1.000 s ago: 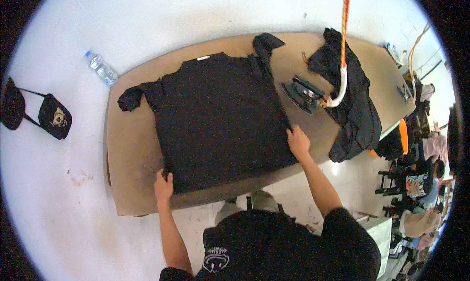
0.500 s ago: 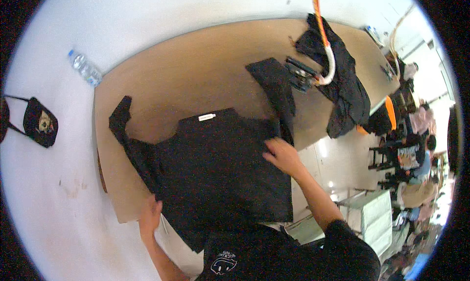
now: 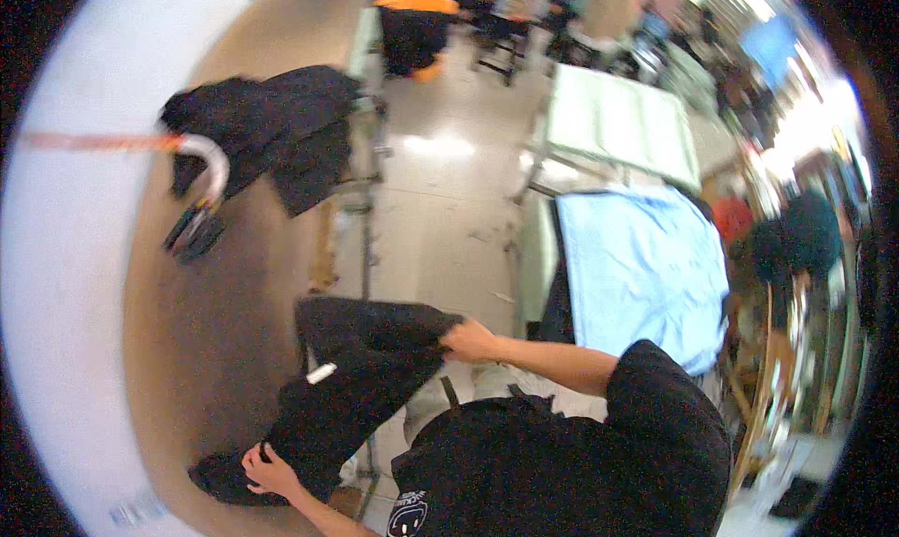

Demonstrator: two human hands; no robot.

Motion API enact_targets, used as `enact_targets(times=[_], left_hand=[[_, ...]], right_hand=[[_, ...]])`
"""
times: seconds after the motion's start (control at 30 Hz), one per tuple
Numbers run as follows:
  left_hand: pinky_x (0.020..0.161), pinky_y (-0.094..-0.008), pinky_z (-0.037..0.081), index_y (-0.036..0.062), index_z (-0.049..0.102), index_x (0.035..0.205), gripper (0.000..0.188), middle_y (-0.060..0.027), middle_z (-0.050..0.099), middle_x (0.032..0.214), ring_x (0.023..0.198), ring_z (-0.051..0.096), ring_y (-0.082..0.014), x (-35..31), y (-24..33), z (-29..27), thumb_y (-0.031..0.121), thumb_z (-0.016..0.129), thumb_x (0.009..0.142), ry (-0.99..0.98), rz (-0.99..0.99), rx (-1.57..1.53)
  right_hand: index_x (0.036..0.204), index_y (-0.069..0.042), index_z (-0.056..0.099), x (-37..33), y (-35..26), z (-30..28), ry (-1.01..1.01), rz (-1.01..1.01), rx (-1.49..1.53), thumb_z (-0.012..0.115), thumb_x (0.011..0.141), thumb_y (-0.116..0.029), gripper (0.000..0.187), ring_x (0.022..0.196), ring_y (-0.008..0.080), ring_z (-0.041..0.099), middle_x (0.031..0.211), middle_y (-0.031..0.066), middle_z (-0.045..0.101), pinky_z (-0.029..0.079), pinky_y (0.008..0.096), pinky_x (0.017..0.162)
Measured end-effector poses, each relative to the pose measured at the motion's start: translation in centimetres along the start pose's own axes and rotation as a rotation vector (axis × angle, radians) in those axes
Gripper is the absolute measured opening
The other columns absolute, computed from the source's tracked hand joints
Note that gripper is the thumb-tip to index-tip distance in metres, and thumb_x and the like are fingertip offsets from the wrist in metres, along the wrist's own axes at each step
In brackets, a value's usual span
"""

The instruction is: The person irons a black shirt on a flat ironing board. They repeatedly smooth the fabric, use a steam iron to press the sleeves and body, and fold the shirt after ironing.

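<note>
A black long-sleeved top (image 3: 361, 406) lies bunched over the near edge of the brown table (image 3: 211, 340), its white neck label (image 3: 321, 373) facing up. My right hand (image 3: 470, 341) is closed on the garment's right edge and holds that side out past the table. At the lower left, my left hand (image 3: 268, 471) grips the cloth near the other end, its fingers partly sunk in the dark folds. Both hands are slightly blurred.
Another heap of black clothing (image 3: 272, 130) lies farther up the table. Near it, a dark device (image 3: 195, 233) sits below a white curved tube (image 3: 211, 162) on an orange cord. Across the aisle, light blue cloth (image 3: 646, 275) covers a stand beside a pale green padded table (image 3: 618, 125).
The view has swung to the right. The top, spread flat before, is now gathered and pulled toward the table edge, with both hands closed on it.
</note>
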State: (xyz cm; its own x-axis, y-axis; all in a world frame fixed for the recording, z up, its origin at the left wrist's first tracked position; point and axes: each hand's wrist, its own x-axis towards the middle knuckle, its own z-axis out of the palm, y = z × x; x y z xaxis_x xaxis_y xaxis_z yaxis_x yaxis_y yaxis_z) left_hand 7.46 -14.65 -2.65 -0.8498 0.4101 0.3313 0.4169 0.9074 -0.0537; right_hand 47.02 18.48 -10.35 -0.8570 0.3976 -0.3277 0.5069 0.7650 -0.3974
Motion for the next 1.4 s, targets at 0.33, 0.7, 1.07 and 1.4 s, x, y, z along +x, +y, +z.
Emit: enact_targets(times=[0.33, 0.7, 1.07, 1.4], left_hand=[[0.081, -0.0389, 0.053, 0.0045, 0.069, 0.109, 0.017, -0.0145, 0.068, 0.104, 0.094, 0.068, -0.0321, -0.3, 49.6, -14.4, 0.012, 0.059, 0.098, -0.212, 0.852, -0.936], [0.113, -0.0644, 0.028, 0.0155, 0.018, 0.159, 0.087, -0.0323, 0.029, 0.155, 0.143, 0.03, -0.0495, -34.3, 87.4, -34.5, 0.028, 0.068, 0.089, -0.277, 2.085, -1.285], [0.114, -0.0708, 0.017, 0.0293, 0.013, 0.161, 0.092, -0.0235, 0.022, 0.162, 0.15, 0.022, -0.0405, -18.9, 61.7, -2.4, 0.028, 0.07, 0.089, -1.059, 1.57, -0.393], [0.109, -0.0489, 0.039, 0.0106, 0.039, 0.15, 0.068, -0.0193, 0.048, 0.143, 0.131, 0.046, -0.04, 24.0, 26.1, 6.1, 0.02, 0.07, 0.09, -0.221, 0.352, -0.537]], right_hand=[[0.104, -0.008, 0.07, -36.8, 2.1, 3.3, 0.605, 0.688, 1.076, 0.07, 0.091, -0.04, 0.034, 0.074, 0.0236, 0.065, 0.084, 0.0115, 0.069, 0.051, 0.0396, 0.072], [0.124, -0.004, 0.064, -65.1, 16.9, -1.3, 1.628, 1.758, 0.229, 0.076, 0.087, -0.035, 0.05, 0.096, 0.0224, 0.061, 0.105, 0.0136, 0.065, 0.05, 0.0385, 0.082], [0.146, -0.01, 0.042, -32.1, 16.9, 11.7, 0.614, 1.854, 0.198, 0.076, 0.08, -0.035, 0.078, 0.139, 0.0402, 0.037, 0.147, 0.0217, 0.04, 0.031, 0.064, 0.11], [0.133, 0.0, 0.055, 0.1, 16.6, 4.4, 0.476, 1.142, 0.468, 0.079, 0.079, -0.03, 0.066, 0.12, 0.0394, 0.057, 0.116, 0.0254, 0.064, 0.049, 0.0465, 0.098]])
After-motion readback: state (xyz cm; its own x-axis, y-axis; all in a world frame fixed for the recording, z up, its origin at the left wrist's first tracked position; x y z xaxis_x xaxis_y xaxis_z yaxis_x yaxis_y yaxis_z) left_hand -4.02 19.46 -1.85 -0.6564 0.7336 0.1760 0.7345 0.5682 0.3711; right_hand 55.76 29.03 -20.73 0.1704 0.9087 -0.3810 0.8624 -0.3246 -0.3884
